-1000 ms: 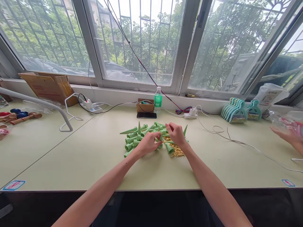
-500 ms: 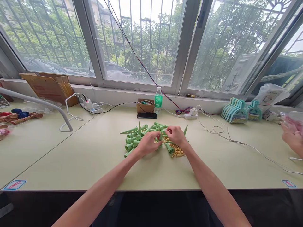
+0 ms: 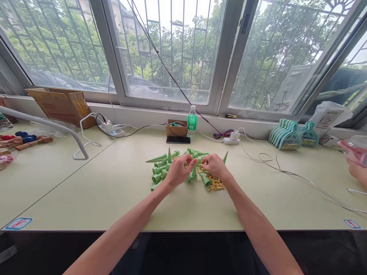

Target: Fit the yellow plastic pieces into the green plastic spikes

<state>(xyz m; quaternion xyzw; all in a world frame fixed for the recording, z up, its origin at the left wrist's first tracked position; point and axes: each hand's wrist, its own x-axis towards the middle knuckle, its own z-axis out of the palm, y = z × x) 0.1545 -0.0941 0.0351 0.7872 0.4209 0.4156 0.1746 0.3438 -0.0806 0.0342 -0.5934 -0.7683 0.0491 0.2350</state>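
Note:
My left hand (image 3: 180, 168) is closed, thumb and fingers pinched at the upper part of an upright green plastic spike (image 3: 194, 170). Just to the right, my right hand (image 3: 214, 166) has its fingertips drawn together close to that spike; what they hold is too small to make out. Around my left hand lies a pile of green hollow cone-shaped spikes (image 3: 156, 178), some lying down, a few standing point up. Small tan pegs (image 3: 215, 183) are heaped under and beside my right hand, with one green cone (image 3: 205, 179) lying against them.
Behind the pile are a black phone (image 3: 178, 140), a small cardboard box (image 3: 177, 129) and a bottle (image 3: 192, 121). White cables (image 3: 298, 176) cross the right side near teal hangers (image 3: 286, 135). Another person's hand (image 3: 358, 172) holds a pink packet at far right. A grey curved bar (image 3: 57, 128) reaches in at left.
My left hand has risen a little along the upright spike, uncovering its lower part. My right hand has barely shifted. At far right, the other person's hand has moved with the pink packet.

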